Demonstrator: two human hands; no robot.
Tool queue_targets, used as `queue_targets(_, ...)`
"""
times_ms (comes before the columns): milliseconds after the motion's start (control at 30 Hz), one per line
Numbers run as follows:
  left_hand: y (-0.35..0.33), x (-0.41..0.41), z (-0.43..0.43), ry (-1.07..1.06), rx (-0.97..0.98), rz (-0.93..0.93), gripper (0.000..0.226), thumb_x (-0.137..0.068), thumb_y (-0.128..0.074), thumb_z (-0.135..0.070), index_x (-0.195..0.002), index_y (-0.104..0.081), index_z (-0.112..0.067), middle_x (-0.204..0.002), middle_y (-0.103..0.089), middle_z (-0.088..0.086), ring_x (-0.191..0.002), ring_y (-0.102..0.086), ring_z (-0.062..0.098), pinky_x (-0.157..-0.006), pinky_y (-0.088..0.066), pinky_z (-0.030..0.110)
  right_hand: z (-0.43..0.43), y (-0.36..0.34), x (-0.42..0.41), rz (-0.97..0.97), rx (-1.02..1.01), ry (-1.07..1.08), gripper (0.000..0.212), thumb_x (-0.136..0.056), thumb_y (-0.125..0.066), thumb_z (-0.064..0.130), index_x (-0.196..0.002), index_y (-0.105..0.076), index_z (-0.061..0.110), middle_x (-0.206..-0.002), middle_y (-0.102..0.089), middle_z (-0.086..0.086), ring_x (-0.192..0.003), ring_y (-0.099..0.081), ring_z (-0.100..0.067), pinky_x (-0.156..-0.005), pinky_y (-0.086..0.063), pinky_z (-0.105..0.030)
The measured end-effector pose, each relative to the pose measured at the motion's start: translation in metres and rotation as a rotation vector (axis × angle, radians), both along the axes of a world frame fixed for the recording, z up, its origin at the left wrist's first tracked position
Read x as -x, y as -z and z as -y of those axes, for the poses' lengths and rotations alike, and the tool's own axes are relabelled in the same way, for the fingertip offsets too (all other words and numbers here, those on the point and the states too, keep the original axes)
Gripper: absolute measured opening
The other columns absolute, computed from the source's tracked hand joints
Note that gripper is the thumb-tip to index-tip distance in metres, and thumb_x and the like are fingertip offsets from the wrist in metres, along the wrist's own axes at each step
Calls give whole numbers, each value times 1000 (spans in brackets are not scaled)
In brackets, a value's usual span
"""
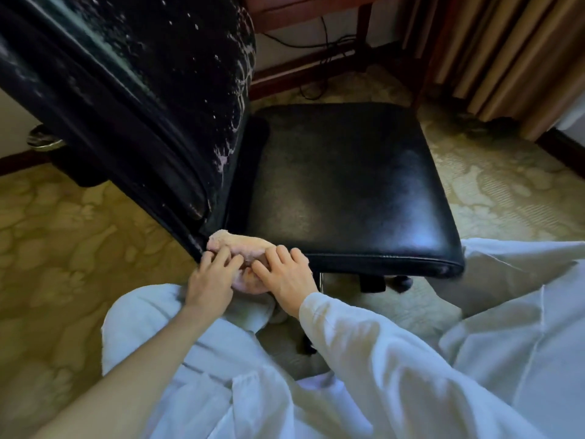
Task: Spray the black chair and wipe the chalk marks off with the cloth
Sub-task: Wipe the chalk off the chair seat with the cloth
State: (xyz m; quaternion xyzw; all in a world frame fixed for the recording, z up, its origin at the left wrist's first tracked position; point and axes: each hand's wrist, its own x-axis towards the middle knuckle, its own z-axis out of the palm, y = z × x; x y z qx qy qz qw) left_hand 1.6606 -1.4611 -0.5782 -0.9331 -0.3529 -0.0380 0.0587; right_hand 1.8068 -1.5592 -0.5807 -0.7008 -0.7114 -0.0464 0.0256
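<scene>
The black chair point(348, 185) fills the middle of the head view, its seat facing me and its backrest point(142, 90) rising at the left. White and pinkish chalk marks with spray droplets point(234, 90) streak the backrest's right edge. A pink cloth point(240, 243) lies bunched on the seat's near left corner, by the foot of the backrest. My left hand point(210, 280) and my right hand point(285, 277) both hold the cloth from below, fingers curled over its near edge. No spray bottle is in view.
Patterned beige carpet point(63, 248) surrounds the chair. A wooden desk frame with cables point(316, 42) stands behind it, and curtains point(506, 58) hang at the right. My white-clad knees point(474, 343) are close under the seat's front edge, above the chair's base and castors point(402, 283).
</scene>
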Motion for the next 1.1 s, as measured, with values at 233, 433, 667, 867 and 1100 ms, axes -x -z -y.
queue_targets(233, 25, -19, 8, 163, -182, 176, 21, -81, -41, -10, -90, -60, -13, -97, -57, 15, -90, -52, 39, -56, -51, 40, 17, 9, -33, -8, 25, -41, 66, -64, -78, 24, -114, -34, 21, -115, -52, -12, -94, -50, -29, -75, -43, -37)
queue_targets(433, 28, -85, 54, 328, -205, 250, 16, -80, -50, -15, -84, -66, -18, -93, -62, 11, -85, -58, 36, -64, -47, 40, 68, 20, -91, 66, -32, 94, 57, -55, -81, 23, -98, -45, 20, -93, -57, -8, -78, -54, -27, -62, -43, -34)
queue_targets(667, 28, -165, 111, 456, -93, 208, 14, -80, -57, -17, -90, -64, -23, -94, -61, 7, -83, -57, 32, -64, -50, 37, 129, 13, -162, 121, -134, 292, 38, -65, -68, 17, -92, -42, 20, -81, -53, -9, -67, -54, -30, -55, -42, -36)
queue_targets(867, 21, -141, 95, 463, -75, 202, 24, -83, -42, -15, -96, -62, -20, -101, -61, 8, -86, -57, 32, -72, -54, 42, 121, 4, -146, 59, -43, 303, 69, -43, -85, 13, -98, -45, 22, -89, -56, -10, -72, -55, -30, -59, -47, -37)
queue_targets(1100, 5, -38, 29, 214, -12, 14, 51, -48, -80, -12, -96, -65, -19, -103, -59, 9, -88, -55, 35, -62, -52, 37, 36, -3, -54, -2, 70, 79, 64, -71, -74, 22, -127, -44, 25, -121, -47, -11, -103, -48, -31, -81, -45, -39)
